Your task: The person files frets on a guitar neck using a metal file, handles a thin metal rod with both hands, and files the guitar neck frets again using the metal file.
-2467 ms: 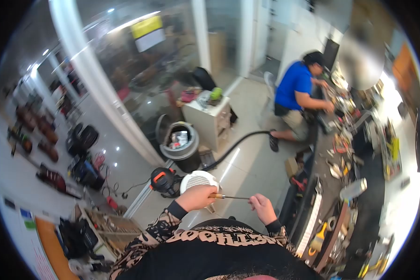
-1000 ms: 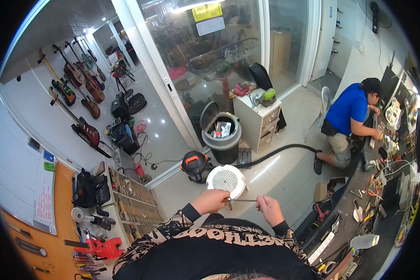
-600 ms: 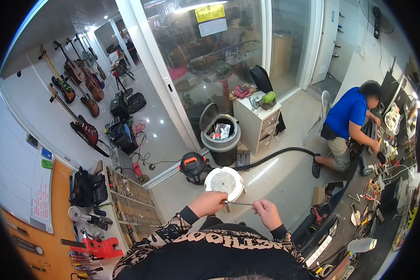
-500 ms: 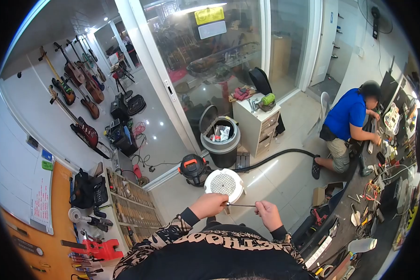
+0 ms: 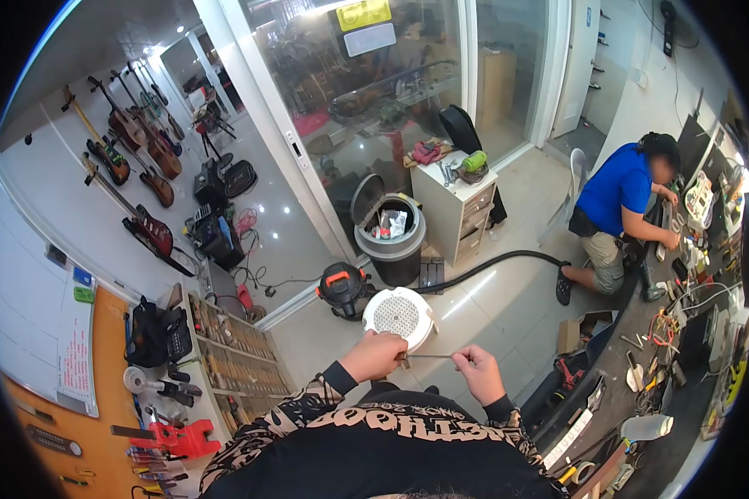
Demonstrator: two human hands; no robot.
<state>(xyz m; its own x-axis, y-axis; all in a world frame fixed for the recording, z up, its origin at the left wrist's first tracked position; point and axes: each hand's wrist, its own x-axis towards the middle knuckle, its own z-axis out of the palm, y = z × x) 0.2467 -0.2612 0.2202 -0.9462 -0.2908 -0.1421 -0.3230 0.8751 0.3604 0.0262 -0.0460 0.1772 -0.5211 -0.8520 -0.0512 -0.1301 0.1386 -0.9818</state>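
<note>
1. Workshop rm: pale tiled floor (image 5: 495, 320) in the middle, dark workbench (image 5: 612, 349) w/ tools & parts all along my R side.
2. Closest to me: my L hand (image 5: 374, 354), fist closed round one end of a thin rod (image 5: 432, 357).
3. My R hand (image 5: 479, 373) pinches the rod's other end betw. thumb & fingers.
4. Rod sits approx. level betw. both hands, in front of my shirt; the end inside my L fist is mostly hidden.
5. Off to my L, a red vise (image 5: 190, 438) w/ screwdrivers beside it.
6. Just past my hands: white round stool (image 5: 398, 319), perforated seat.
7. Next to it, blk/orange vacuum (image 5: 341, 291); behind that, grey-rimmed bin (image 5: 391, 247), lid up, bits inside.
8. Further back: drawer cabinet (image 5: 451, 202); co-worker in blue top (image 5: 617, 200) bent over the bench, both hands on it.
9. Far L wall: guitars (image 5: 152, 235) hung in a row; glass partition (image 5: 308, 75) w/ yellow sign (image 5: 364, 14).
</note>
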